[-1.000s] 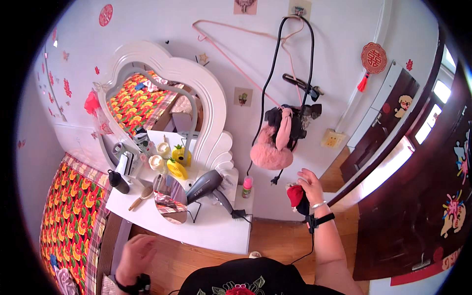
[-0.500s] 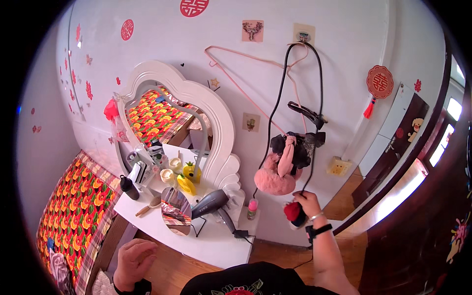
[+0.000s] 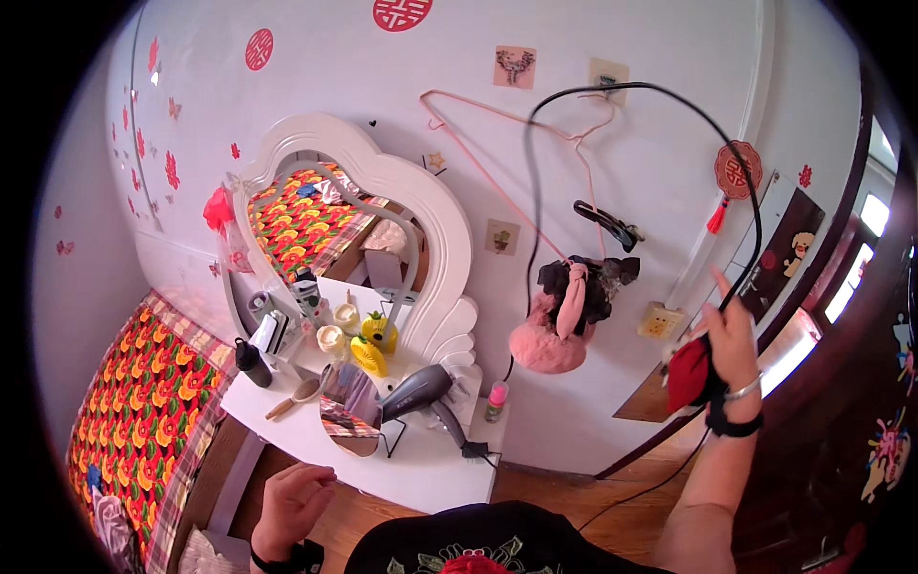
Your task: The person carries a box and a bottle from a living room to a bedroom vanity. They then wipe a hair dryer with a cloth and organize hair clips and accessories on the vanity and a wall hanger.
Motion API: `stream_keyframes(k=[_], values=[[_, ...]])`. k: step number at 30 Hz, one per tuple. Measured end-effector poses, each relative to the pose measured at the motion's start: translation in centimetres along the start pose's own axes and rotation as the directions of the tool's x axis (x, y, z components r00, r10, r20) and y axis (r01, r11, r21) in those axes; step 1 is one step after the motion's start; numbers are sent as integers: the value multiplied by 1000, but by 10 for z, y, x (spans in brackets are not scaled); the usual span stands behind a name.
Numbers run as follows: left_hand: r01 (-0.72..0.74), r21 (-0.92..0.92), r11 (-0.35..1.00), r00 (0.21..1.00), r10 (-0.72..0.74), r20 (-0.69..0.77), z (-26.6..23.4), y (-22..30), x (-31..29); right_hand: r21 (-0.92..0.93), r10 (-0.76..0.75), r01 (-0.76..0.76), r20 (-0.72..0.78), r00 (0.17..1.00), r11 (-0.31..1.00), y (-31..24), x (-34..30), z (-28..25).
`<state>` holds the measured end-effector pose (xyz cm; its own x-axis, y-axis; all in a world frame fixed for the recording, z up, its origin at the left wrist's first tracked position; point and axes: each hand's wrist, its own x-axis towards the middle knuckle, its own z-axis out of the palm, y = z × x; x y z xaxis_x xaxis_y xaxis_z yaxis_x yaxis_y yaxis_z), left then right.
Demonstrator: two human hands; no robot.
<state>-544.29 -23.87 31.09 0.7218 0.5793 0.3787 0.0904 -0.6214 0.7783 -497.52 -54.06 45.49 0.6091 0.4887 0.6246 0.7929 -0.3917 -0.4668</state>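
Observation:
A black cord (image 3: 706, 108) makes a wide arc in front of the wall and comes down into my right hand (image 3: 734, 349), which is closed on it with one finger pointing up. Against that palm hangs a small red and black soft item (image 3: 688, 375) whose kind I cannot make out. Up top, the cord crosses the wall hook (image 3: 608, 84); whether it rests there I cannot tell. My left hand (image 3: 293, 502) is off the front of the white dressing table (image 3: 430, 483), fingers loosely bent and nothing in them.
A pink clothes hanger (image 3: 478, 100) hangs on the wall, with a pink fluffy item (image 3: 547, 346) and a black hair clip (image 3: 608, 226) by it. On the table are a grey hair dryer (image 3: 417, 392), a small mirror (image 3: 349, 411), a hairbrush (image 3: 293, 400) and a black bottle (image 3: 252, 364).
My right hand has swung right and upward with the cord, widening its narrow loop into a broad arc. The red and black item moved along with it. My left hand has shifted slightly right.

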Motion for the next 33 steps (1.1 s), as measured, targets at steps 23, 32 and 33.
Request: stream_keyframes(k=[23, 32, 33], values=[[123, -177, 976, 989, -106, 98, -27, -79, -50, -208, -304, 230, -475, 826, 951, -152, -29, -46], [110, -237, 965, 955, -37, 294, 2, -88, -39, -376, -140, -30, -416, 898, 926, -118, -77, -98], [128, -232, 964, 951, -53, 305, 4, -90, -42, -397, -116, -70, -424, 898, 915, -113, -79, -96]])
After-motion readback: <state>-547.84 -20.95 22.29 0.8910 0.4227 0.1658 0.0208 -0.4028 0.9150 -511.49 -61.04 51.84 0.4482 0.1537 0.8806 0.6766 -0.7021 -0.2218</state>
